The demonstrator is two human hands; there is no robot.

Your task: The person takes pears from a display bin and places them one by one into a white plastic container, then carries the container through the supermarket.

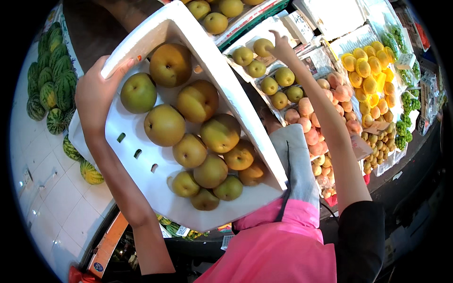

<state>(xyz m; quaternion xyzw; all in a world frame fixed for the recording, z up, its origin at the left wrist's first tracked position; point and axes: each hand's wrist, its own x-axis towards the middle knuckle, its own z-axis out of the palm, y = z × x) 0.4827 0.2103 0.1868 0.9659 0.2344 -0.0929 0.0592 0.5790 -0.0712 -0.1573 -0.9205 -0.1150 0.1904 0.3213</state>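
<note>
My left hand grips the upper left rim of a white styrofoam box, which is tilted in front of me. Inside it are several round, yellow-brown Asian pears, loosely gathered towards the right and lower walls. My right hand is stretched out over the fruit display, fingers apart with the index finger extended. Its lower edge is right against a pear on the display, and the fingers do not wrap around that pear. More display pears sit close by, below the hand.
Peaches lie below my right forearm. Farther right are yellow fruits in foam nets, kiwifruit and green grapes. Watermelons are piled at the left on the tiled surface. A crate of pears stands beyond the box.
</note>
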